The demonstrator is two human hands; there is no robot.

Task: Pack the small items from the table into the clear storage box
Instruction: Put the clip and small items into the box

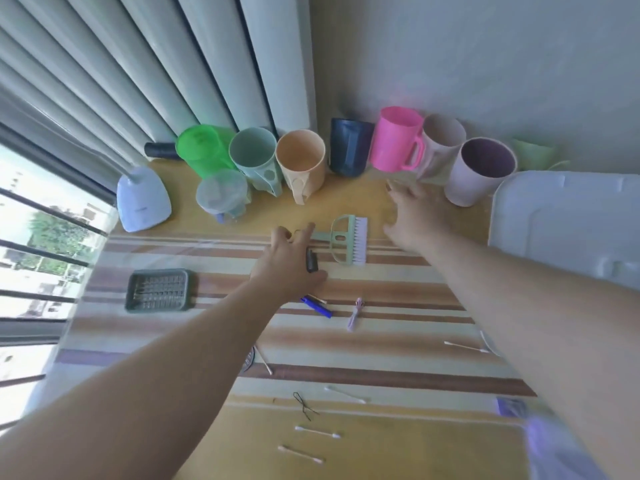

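Note:
My left hand (289,263) lies over the striped cloth with a small black clip (311,260) between its fingers, fingertips near the handle of a green brush (343,242). My right hand (414,214) is spread open above the table, right of the brush, holding nothing. A blue pen-like item (317,306) and a pink clip (355,313) lie just below my left hand. Several cotton swabs (317,432) and a black hairpin (304,407) lie nearer to me. The clear storage box, seen as its pale lid (568,220), sits at the right.
A row of plastic cups lines the back wall: green (202,148), mint (254,157), beige (301,161), navy (349,147), pink (396,138) and lilac (481,171). A grey grid tray (157,289) and a white humidifier (142,199) stand at the left by the window.

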